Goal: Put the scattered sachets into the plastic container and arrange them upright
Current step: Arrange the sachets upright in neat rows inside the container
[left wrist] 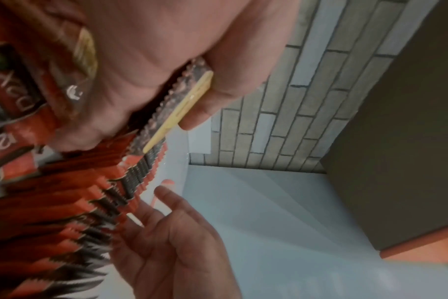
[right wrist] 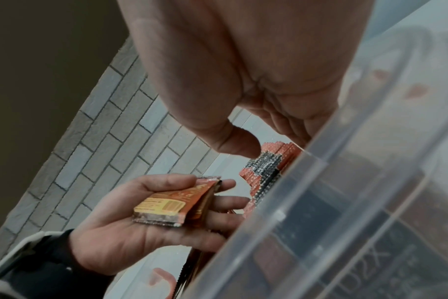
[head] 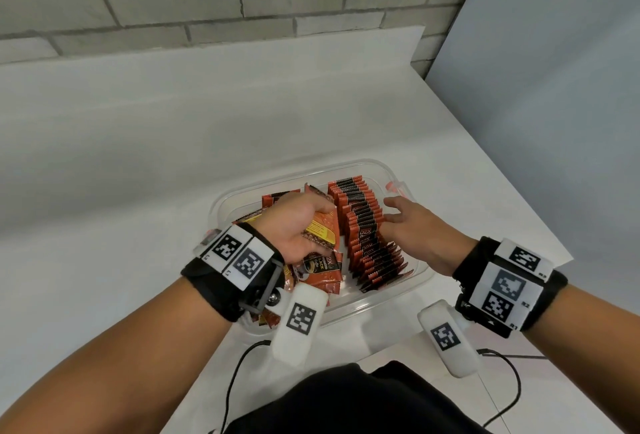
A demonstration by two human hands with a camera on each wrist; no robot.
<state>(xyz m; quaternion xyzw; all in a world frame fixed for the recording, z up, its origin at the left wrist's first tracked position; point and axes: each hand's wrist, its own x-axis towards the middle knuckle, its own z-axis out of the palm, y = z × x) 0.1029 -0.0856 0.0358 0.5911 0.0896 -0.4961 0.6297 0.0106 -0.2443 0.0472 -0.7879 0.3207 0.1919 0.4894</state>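
A: L hand (head: 294, 226) — grip status?

B: Fingers curled round a small bunch of sachets (head: 320, 229), held over the plastic container (head: 408, 281) on the counter (head: 138, 174). R hand (head: 412, 226) is loose, fingers straight, resting against the upright row (head: 363, 226) on the right side.

A: Rest of them?

B: Loose sachets (head: 320, 269) lying flat in the left part, under the L hand.

A: How to seat the bunch?

B: I'd keep R bracing the row so it can't topple, square the bunch's edges, then slide it in on edge vs. the row. Prob. slippery foil, so release slowly.
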